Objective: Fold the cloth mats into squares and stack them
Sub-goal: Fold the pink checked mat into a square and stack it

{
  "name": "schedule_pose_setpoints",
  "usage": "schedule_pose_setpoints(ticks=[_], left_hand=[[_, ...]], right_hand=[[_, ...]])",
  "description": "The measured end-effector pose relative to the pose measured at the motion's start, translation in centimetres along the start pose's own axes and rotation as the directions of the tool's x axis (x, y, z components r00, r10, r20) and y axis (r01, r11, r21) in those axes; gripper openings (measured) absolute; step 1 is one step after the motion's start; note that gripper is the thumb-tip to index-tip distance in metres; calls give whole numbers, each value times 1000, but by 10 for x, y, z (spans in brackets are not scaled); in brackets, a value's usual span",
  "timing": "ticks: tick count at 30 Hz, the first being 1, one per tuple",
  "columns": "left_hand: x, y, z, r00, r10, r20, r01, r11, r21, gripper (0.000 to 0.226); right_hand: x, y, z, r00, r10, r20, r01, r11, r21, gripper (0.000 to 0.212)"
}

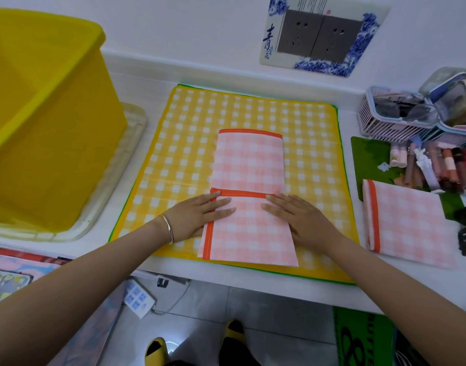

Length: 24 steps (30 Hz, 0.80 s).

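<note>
Head view. A person stands at a white table (136, 83), on which a yellow checked mat (311, 133) is spread flat as a working surface. A pink checked mat (249, 165) with an orange hem lies on the middle of it as a narrow strip running away from the person. Its near end is doubled over, so that one orange hem crosses the strip at about its midpoint.

The left hand (197, 216) and the right hand (296, 217) lie palm down on the doubled near part, the fingers straight and pointing toward that hem. The left hand overlaps the strip's left edge. Neither hand grasps anything; both merely press the cloth flat.

The step in hand appears to be the setting of a fold in the pink mat. The strip is not yet a square. The next move probably calls for taking two corners and bringing one half over the other with the hems aligned, without dragging the yellow mat beneath.

A second pink mat (409, 223), already folded, lies to the right and well apart; it is the likely base of the stack. A yellow bin (41, 128) stands to the left.
</note>
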State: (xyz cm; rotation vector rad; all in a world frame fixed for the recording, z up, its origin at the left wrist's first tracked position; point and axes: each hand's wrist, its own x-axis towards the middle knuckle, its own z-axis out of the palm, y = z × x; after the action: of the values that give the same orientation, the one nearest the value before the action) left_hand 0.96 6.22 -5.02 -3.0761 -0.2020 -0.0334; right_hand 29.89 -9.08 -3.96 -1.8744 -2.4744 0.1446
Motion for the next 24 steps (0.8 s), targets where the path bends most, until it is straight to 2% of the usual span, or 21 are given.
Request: schedule_pose_setpoints(ticks=[4, 8, 10, 11, 13, 14, 16, 17, 20, 22, 24], left_hand=[[3, -2, -2, 994, -104, -45, 100, 991, -87, 110], [7, 3, -7, 963, -199, -183, 167, 970, -177, 75], [9, 0, -8, 926, -271, -262, 210, 948, -239, 54], [10, -2, -9, 910, -318, -265, 240, 927, -288, 51], [13, -9, -8, 865, -453, -218, 328, 837, -438, 41], [15, -12, -7, 830, -529, -176, 386, 774, -503, 42], [22, -16, -5, 763, -636, -115, 487, 682, -545, 64], [25, -15, -5, 737, -668, -101, 508, 646, -570, 63], [35, -14, 0, 625, -776, -86, 515, 492, -702, 33], [40, -13, 1, 553, -830, -70, 522, 410, -748, 33], [44, -12, 1, 517, -855, -51, 530, 365, -765, 36]], right_hand=[[3, -2, 0, 990, 80, -119, -63, 988, 139, 51], [7, -3, -4, 971, 138, -196, -92, 970, 224, 41], [9, -2, -7, 955, 232, -183, -165, 933, 321, 35], [12, -2, -10, 928, 335, -164, -236, 868, 438, 30], [18, -1, -15, 877, 468, -107, -329, 749, 575, 26], [21, 1, -14, 870, 472, -141, -315, 754, 577, 28], [26, -1, -13, 812, 570, -128, -378, 680, 629, 33], [29, -2, -13, 780, 610, -137, -388, 644, 660, 32], [41, -6, -7, 717, 687, -119, -364, 514, 777, 14], [45, -7, -5, 668, 741, -65, -380, 415, 826, 13], [49, -6, -1, 619, 785, -17, -415, 345, 842, 15]])
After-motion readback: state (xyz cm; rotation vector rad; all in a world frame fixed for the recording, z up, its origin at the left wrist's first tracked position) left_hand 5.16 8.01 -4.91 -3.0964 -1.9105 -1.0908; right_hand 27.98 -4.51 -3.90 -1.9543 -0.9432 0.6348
